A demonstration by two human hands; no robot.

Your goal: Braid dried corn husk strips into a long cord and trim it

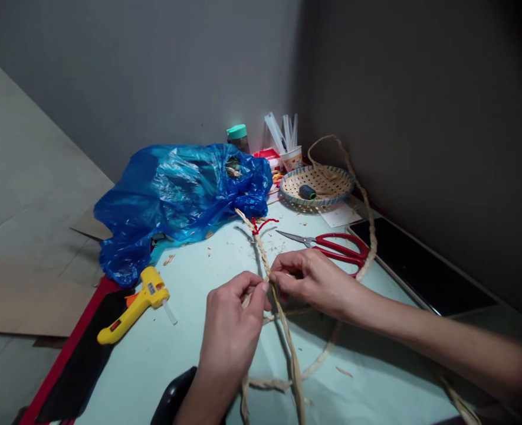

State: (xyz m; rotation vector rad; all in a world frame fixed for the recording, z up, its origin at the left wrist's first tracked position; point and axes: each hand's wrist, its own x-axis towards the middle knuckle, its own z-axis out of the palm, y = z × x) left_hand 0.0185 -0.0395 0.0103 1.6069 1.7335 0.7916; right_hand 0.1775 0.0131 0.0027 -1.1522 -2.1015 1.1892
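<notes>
Straw-coloured, the braid (pixel 262 251) runs from between both hands' fingertips, away over the pale table (pixel 154 360), its long axis leaning slightly left towards a red tie (pixel 255 227). From where I stand, left hand (pixel 236 319) and right hand (pixel 316 280) pinch its near end, equally close. Loose strands (pixel 291 348) trail below the fingers; scissors (pixel 338 247) lie beyond the right ones, a glue gun (pixel 137 307) well left.
</notes>
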